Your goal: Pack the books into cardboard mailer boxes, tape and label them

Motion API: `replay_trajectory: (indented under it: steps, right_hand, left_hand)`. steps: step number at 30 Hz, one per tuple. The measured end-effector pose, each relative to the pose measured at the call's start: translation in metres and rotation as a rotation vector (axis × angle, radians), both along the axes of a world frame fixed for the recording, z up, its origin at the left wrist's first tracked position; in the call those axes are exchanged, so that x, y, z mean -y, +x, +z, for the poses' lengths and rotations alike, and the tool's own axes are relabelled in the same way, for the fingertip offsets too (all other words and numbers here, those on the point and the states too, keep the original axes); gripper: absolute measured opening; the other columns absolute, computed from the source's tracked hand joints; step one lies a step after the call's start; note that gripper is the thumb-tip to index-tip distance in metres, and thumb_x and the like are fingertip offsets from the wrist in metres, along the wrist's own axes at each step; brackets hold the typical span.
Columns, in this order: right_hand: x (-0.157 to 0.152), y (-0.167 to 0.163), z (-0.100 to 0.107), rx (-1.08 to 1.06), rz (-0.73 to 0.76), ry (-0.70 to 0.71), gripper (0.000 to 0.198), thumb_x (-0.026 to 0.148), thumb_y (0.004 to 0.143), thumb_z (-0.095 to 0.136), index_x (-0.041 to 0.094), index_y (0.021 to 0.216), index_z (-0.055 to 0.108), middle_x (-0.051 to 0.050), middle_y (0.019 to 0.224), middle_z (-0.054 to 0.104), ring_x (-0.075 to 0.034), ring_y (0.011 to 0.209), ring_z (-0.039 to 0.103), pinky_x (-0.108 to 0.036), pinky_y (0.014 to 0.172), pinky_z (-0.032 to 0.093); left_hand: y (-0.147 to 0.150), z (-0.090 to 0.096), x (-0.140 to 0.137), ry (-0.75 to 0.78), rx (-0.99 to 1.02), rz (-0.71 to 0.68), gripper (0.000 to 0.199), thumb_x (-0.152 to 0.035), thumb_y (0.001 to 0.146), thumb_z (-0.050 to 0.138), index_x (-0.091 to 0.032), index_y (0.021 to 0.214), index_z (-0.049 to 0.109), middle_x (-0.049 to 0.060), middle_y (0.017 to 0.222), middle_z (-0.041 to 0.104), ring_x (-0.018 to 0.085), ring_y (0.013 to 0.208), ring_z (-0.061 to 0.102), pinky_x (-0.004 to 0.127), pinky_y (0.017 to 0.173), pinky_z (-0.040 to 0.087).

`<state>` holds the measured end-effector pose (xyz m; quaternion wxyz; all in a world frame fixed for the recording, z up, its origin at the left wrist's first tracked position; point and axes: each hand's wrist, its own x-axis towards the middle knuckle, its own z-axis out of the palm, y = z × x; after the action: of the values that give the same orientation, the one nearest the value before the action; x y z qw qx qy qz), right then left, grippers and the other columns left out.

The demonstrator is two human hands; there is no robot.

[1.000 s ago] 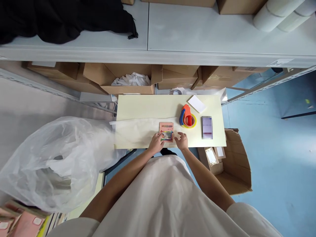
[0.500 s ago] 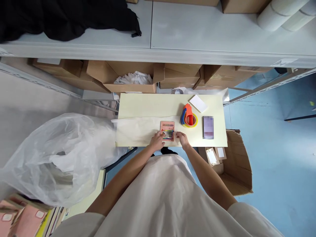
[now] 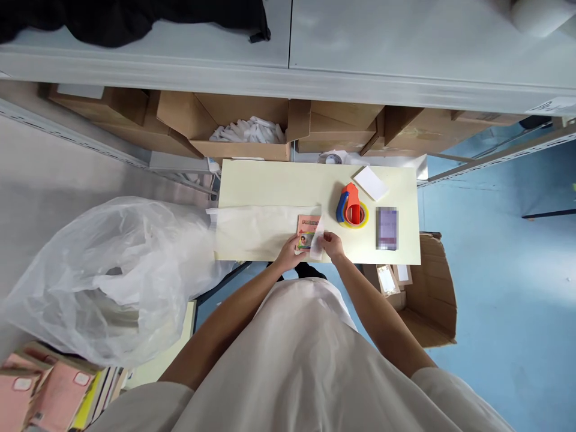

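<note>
A small pink booklet [image 3: 308, 222] with a picture on its cover lies on a long white wrapping sheet [image 3: 256, 231], spread over the pale table [image 3: 270, 183]. My left hand [image 3: 290, 253] rests at the booklet's lower left, fingers against its edge. My right hand [image 3: 332, 245] pinches the sheet's right end, which is folded over the right side of the booklet and hides that part. Right of the hands sit an orange and blue tape dispenser [image 3: 351, 207] with a yellow-edged roll, a white card stack [image 3: 371, 183] and a purple rectangular item [image 3: 387, 228], its face blurred.
A large translucent plastic bag [image 3: 166, 240] bulges at the table's left. Books [image 3: 58, 390] are stacked at lower left. An open carton [image 3: 434, 294] stands on the floor at right. Behind the table, a shelf [image 3: 387, 78] holds cardboard boxes, one with white items [image 3: 249, 130].
My right hand has lifted the sheet's right end and brought it leftward over the booklet's right side. My left hand stays at the booklet. The whole view has shifted slightly.
</note>
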<state>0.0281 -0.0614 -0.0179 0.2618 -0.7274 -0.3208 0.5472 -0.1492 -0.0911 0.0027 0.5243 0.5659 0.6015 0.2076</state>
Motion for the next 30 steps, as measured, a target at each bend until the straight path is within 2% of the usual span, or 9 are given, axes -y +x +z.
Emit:
replay_trajectory:
  steps: [3,5,7,11,15,20,23,27,30]
  right_hand:
    - [0.0,0.0,0.002,0.01,0.036,-0.004,0.022,0.036,0.061,0.058,0.018,0.072,0.055,0.002,0.062,0.058,-0.012,0.055,0.051,-0.025,0.052,0.042]
    - [0.002,0.005,0.007,0.035,0.039,0.011,0.021,0.037,0.061,0.058,0.019,0.071,0.054,0.003,0.062,0.056,-0.012,0.055,0.049,-0.024,0.052,0.042]
    - [0.004,0.011,0.015,0.066,0.03,0.031,0.021,0.037,0.062,0.058,0.019,0.072,0.052,0.003,0.063,0.055,-0.012,0.056,0.049,-0.025,0.053,0.042]
    - [0.011,0.015,0.033,0.181,0.043,0.131,0.018,0.036,0.064,0.057,0.021,0.072,0.05,0.003,0.064,0.054,-0.013,0.058,0.048,-0.025,0.056,0.042]
    - [0.014,0.002,0.049,0.25,0.077,0.189,0.016,0.035,0.068,0.054,0.022,0.074,0.048,0.002,0.064,0.056,-0.015,0.058,0.051,-0.026,0.057,0.042]
    - [0.012,-0.019,0.057,0.186,0.13,0.238,0.021,0.033,0.068,0.057,0.022,0.083,0.048,0.001,0.068,0.06,-0.016,0.063,0.056,-0.027,0.059,0.045]
    - [0.009,-0.032,0.058,0.078,0.182,0.264,0.023,0.029,0.068,0.055,0.021,0.089,0.05,0.0,0.073,0.061,-0.015,0.066,0.058,-0.027,0.06,0.048]
    - [0.006,-0.049,0.053,-0.118,0.302,0.265,0.028,0.027,0.07,0.054,0.019,0.097,0.056,-0.002,0.085,0.064,-0.014,0.072,0.06,-0.027,0.065,0.051]
    - [0.007,-0.053,0.042,-0.036,0.342,0.279,0.031,0.023,0.07,0.054,0.019,0.1,0.06,-0.006,0.099,0.063,-0.016,0.081,0.061,-0.031,0.071,0.052]
  left_hand:
    - [0.005,0.002,-0.001,-0.097,0.134,0.094,0.05,-0.016,0.072,0.054,-0.018,0.123,0.054,0.01,0.132,0.052,0.025,0.121,0.049,0.037,0.097,0.043]
    - [0.011,0.007,-0.005,-0.138,0.191,0.08,0.046,-0.016,0.076,0.05,-0.019,0.122,0.054,0.008,0.124,0.058,0.023,0.116,0.052,0.035,0.095,0.045]
    - [0.02,0.015,-0.009,-0.094,0.157,0.055,0.045,-0.019,0.078,0.05,-0.018,0.123,0.053,0.008,0.124,0.058,0.024,0.12,0.049,0.036,0.099,0.042]
    - [0.043,0.035,-0.013,0.139,0.049,-0.047,0.053,-0.03,0.076,0.06,-0.014,0.126,0.05,0.014,0.136,0.046,0.027,0.131,0.036,0.039,0.109,0.031]
    - [0.055,0.044,-0.016,0.051,0.084,-0.078,0.044,-0.033,0.08,0.058,-0.015,0.12,0.054,0.013,0.12,0.058,0.026,0.117,0.052,0.038,0.1,0.041]
    - [0.044,0.037,-0.024,-0.035,0.242,0.015,0.034,-0.034,0.081,0.057,-0.017,0.11,0.06,0.006,0.095,0.067,0.02,0.091,0.063,0.031,0.082,0.05]
    - [0.034,0.031,-0.028,-0.098,0.296,0.18,0.029,-0.034,0.082,0.055,-0.017,0.105,0.06,0.006,0.095,0.068,0.017,0.087,0.065,0.028,0.078,0.051]
    - [0.016,0.018,-0.033,-0.186,0.179,0.362,0.017,-0.031,0.082,0.052,-0.016,0.086,0.06,0.005,0.085,0.069,0.016,0.077,0.066,0.025,0.068,0.051]
    - [0.001,0.007,-0.035,-0.206,0.072,0.403,0.014,-0.025,0.08,0.05,-0.016,0.074,0.059,0.003,0.072,0.066,0.016,0.068,0.063,0.026,0.062,0.049]
